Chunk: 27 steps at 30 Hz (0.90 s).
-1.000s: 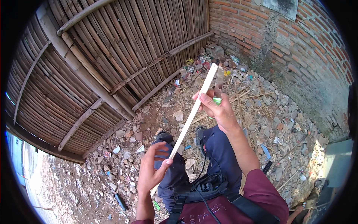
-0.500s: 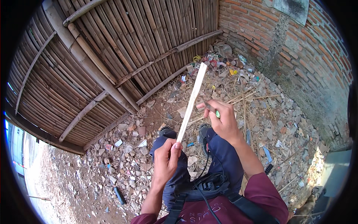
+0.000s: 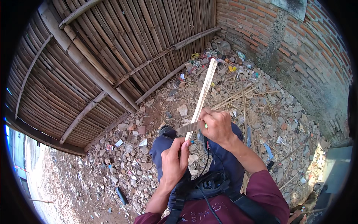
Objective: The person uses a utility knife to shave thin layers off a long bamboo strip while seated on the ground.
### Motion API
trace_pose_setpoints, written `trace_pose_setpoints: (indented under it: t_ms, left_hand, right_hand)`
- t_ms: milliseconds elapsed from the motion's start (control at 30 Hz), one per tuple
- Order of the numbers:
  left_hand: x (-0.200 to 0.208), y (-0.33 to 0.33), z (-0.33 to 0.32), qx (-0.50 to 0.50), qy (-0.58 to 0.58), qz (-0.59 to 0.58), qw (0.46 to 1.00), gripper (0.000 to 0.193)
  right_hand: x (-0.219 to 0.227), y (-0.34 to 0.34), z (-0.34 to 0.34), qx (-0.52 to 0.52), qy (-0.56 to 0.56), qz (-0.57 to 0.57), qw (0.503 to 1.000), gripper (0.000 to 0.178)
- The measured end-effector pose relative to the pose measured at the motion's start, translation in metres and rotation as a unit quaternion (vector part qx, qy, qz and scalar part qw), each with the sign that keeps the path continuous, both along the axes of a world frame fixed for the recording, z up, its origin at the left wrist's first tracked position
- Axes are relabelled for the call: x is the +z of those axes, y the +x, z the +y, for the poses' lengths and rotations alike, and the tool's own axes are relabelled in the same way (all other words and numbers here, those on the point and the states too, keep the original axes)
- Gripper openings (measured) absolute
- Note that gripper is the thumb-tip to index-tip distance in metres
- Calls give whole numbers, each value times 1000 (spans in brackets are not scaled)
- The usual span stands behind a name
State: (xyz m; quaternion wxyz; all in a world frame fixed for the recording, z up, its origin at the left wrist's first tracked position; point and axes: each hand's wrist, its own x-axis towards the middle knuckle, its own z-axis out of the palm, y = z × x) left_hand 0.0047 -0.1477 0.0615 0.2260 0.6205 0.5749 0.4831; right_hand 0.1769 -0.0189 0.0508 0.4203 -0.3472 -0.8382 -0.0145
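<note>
A long pale strip of split wood or bamboo (image 3: 204,90) slants upward and away in front of my body. My left hand (image 3: 175,159) is closed around its lower end, thumb along the side. In my right hand (image 3: 218,127) I grip a knife (image 3: 187,128) with a green handle, which is mostly hidden in the fist. The broad grey blade crosses the strip just above my left hand and points to the left. Whether the edge bites into the strip, I cannot tell.
A bamboo slat wall (image 3: 123,44) rises at the left and ahead, meeting a brick wall (image 3: 253,33) on the right. Stones, dry stalks and litter (image 3: 212,56) cover the ground. A black cable (image 3: 204,166) hangs across my lap. A dark bottle-like object (image 3: 121,195) lies at lower left.
My right hand has moved down and turned, bringing the knife blade across the strip near my left hand. The strip has shifted right and leans slightly more.
</note>
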Motion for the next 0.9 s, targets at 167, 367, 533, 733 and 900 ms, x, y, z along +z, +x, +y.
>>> trace_pose_setpoints:
  t_ms: [167,367,533,733,900]
  left_hand:
    - [1,5,1,0,-13,7,1000,10]
    - [-3,13,0,24,13,32,999,8]
    - [-2,13,-3,29,-2,42,999,9]
    - [-1,11,-6,24,-2,45,999,9]
    - [-3,7,-12,22,-11,42,999,11]
  right_hand:
    - [-5,-1,-6,21,-15,-14,1000,16]
    - [-11,-4,0,-11,16,26,999,17]
    - [-16,-7,4,-34,22,41,998,16]
    - [-9,-14,18,-69,43,122,989,13]
    - [3,-8,40,-105,29,131,985,13]
